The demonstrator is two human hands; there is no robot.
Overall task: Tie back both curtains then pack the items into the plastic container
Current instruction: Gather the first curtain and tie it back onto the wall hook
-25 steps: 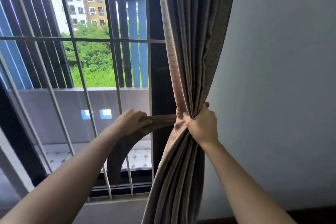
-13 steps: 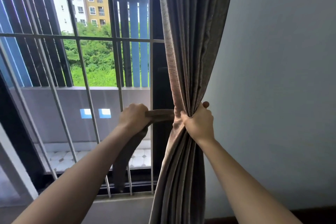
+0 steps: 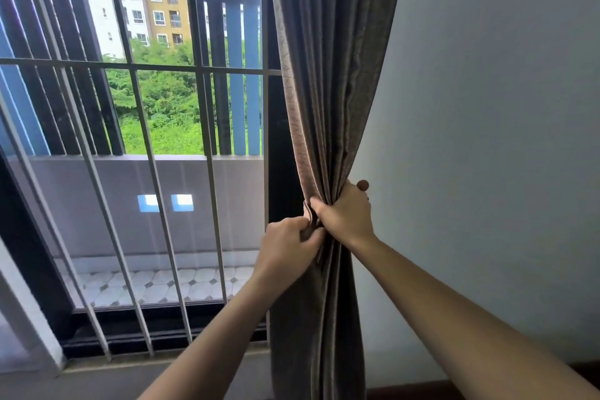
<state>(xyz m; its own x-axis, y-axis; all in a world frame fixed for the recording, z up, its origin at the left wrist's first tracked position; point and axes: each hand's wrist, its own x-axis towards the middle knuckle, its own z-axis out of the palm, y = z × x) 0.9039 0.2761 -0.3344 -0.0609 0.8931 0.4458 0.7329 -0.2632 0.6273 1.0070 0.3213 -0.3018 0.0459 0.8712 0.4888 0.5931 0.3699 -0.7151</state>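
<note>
A grey-brown curtain (image 3: pixel 331 75) hangs at the right side of the window, gathered into a narrow bunch at waist height. My right hand (image 3: pixel 345 216) grips the bunch from the right, fingers wrapped round the folds. My left hand (image 3: pixel 287 245) is pressed against the bunch from the left and pinches a small piece of the matching fabric tie-back (image 3: pixel 308 232) just below my right hand. Most of the tie-back is hidden behind my hands and the curtain. A small round brown knob (image 3: pixel 362 185) shows on the wall just above my right hand.
The window's grey metal bars (image 3: pixel 156 172) and dark frame (image 3: pixel 276 140) fill the left; a tiled balcony lies beyond. A plain pale wall (image 3: pixel 487 140) stands to the right of the curtain. A dark skirting strip (image 3: pixel 422 391) runs along the bottom right.
My left hand has moved right with the tie-back, from out by the window bars up against the curtain bunch. The hanging loop of the tie-back is no longer visible. My right hand kept its grip.
</note>
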